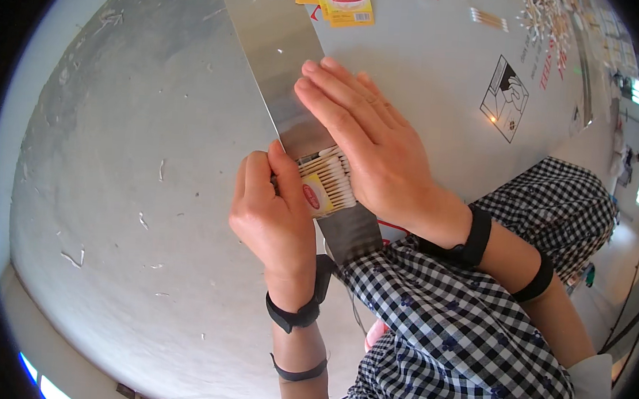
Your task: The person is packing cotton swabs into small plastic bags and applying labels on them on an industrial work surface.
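My left hand [271, 215] is closed round one end of a flat pack of cotton swabs [339, 177], its thumb and curled fingers gripping the edge. White cotton tips point right in a row, and a yellow label [319, 194] lies over the sticks. Stretched out flat, my right hand [385, 149] has its palm edge at the cotton tips, with its fingers reaching over the metal strip. Whether that palm presses on the tips cannot be made out. Below the pack runs the smooth grey metal strip [275, 32] along the table edge.
Yellow printed cards [348, 7] lie at the far end of the table. A small bundle of swabs [489, 20] and a loose swab pile [546, 16] are at the far right. Checked cloth [459, 303] covers my lap. White scraps [74, 258] dot the floor at left.
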The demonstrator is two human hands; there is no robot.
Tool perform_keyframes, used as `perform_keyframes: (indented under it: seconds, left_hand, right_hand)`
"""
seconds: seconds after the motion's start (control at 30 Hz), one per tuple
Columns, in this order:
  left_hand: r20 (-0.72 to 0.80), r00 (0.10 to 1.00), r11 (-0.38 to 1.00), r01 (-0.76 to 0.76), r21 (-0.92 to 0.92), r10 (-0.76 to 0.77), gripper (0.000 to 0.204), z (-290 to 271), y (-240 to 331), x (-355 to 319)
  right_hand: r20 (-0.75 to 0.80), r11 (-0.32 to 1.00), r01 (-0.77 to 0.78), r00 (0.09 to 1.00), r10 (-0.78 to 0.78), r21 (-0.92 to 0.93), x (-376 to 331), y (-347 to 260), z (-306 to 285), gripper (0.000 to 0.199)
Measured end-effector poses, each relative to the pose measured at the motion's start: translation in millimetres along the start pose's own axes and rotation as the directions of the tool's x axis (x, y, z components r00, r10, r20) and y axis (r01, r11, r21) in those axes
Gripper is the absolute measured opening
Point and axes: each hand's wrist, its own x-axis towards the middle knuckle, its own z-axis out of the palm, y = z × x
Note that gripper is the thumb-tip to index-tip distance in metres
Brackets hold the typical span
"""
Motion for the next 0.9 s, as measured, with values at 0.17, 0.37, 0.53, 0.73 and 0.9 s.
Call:
perform_keyframes:
  seconds: [0.17, 0.37, 0.53, 0.73, 0.9]
  left_hand:
    - [-0.002, 1.0, 1.0, -0.02, 0.014, 0.02, 0.032, 5, 8, -1]
    - [0.042, 0.998, 0.999, 0.046, -0.021, -0.046, 0.032, 2, 14, -2]
    - [0.074, 0.995, 0.997, 0.061, 0.042, -0.065, 0.032, -2, 18, -2]
    - [0.04, 0.999, 0.999, 0.031, 0.033, -0.033, 0.034, -1, 9, 0]
    - [0.069, 0.996, 0.995, 0.046, 0.094, -0.052, 0.037, -8, 5, 3]
  right_hand:
    - [-0.004, 0.998, 0.004, 1.0, -0.004, 0.055, -2, 0, -4, 0.05]
    - [-0.006, 0.995, 0.025, 1.0, -0.025, 0.091, -4, -2, 1, 0.049]
    - [-0.086, 0.968, 0.005, 0.996, 0.017, 0.251, -1, -8, 6, 0.047]
    - [-0.05, 0.84, -0.036, 0.996, 0.075, 0.542, 1, -20, 15, 0.044]
    - [-0.072, 0.523, -0.071, 0.966, 0.248, 0.85, -13, 1, 2, 0.048]
